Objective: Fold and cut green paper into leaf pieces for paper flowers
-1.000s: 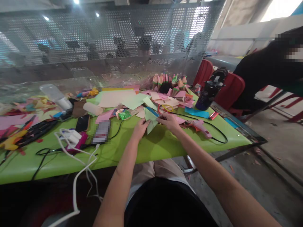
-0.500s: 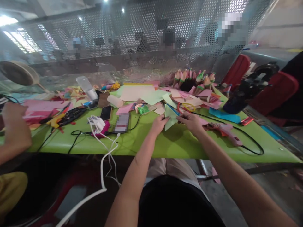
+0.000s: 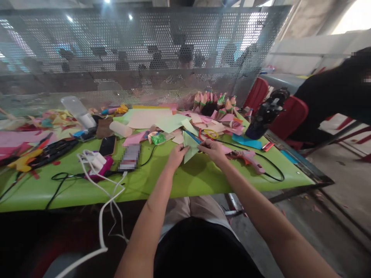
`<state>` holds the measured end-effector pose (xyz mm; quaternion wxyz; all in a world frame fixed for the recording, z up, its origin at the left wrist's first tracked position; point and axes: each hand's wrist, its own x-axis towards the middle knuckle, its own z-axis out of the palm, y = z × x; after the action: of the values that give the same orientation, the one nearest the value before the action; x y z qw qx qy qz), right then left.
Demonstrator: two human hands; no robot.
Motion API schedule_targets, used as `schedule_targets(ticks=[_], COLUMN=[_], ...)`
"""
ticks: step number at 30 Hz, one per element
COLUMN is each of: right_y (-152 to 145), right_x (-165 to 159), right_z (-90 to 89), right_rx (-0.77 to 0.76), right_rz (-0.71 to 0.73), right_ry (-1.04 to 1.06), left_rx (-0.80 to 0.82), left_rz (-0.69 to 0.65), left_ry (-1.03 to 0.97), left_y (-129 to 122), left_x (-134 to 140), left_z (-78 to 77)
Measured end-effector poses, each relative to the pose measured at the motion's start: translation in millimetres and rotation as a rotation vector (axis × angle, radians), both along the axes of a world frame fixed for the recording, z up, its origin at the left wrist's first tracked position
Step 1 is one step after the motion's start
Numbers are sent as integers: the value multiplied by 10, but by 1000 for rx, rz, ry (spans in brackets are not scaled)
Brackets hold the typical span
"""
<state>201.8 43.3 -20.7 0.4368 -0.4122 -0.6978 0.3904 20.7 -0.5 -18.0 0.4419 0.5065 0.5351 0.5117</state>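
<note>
A small folded piece of pale green paper (image 3: 190,150) stands above the near part of the table. My left hand (image 3: 176,156) pinches its left edge between thumb and fingers. On the other side, my right hand (image 3: 213,150) is closed at the end of a slim blue tool (image 3: 191,136), which lies along the paper's upper right edge; its exact kind is unclear. Close behind are red and yellow loops (image 3: 210,133), perhaps handles, among loose paper sheets (image 3: 171,123). A pink glue gun (image 3: 252,160) rests right of my right hand.
Left on the green table (image 3: 162,179) are phones (image 3: 108,146), white cables (image 3: 101,227) and a yellow glue gun (image 3: 26,160). Paper cones (image 3: 214,101) stand at the back before a perforated metal screen (image 3: 116,46). A dark bottle (image 3: 262,116) stands right. A person (image 3: 327,88) is beyond.
The view has turned right, so the table appears further left and a co-worker's arm has left the frame. My hands keep the same hold on the paper and blue tool.
</note>
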Motion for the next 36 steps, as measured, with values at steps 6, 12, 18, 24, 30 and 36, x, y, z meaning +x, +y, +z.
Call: schedule_targets(ticks=[6,12,18,24,30,36], right_y=[-5,-51,-115,-124,-97,-76], right_x=[-9,-45,-52,-60,-57,-41], right_z=[-1,36,77,103,91,86], right_rx=[4,46,151,205,177,111], right_rz=[-7,9,72,89,70,29], right_ry=[21,63,74,16,38,185], left_rx=[-18,-70,-102,-100,-88,-61], left_rz=[-16,-34,-30,-79,-59,-9], left_ry=[-106,-275,-375,-433,-417,-310], left_y=[-1,34,71,55,46,44], left_x=[7,-7,-59,-14,12,-29], left_z=[12,-50,-91,-57,-36,-71])
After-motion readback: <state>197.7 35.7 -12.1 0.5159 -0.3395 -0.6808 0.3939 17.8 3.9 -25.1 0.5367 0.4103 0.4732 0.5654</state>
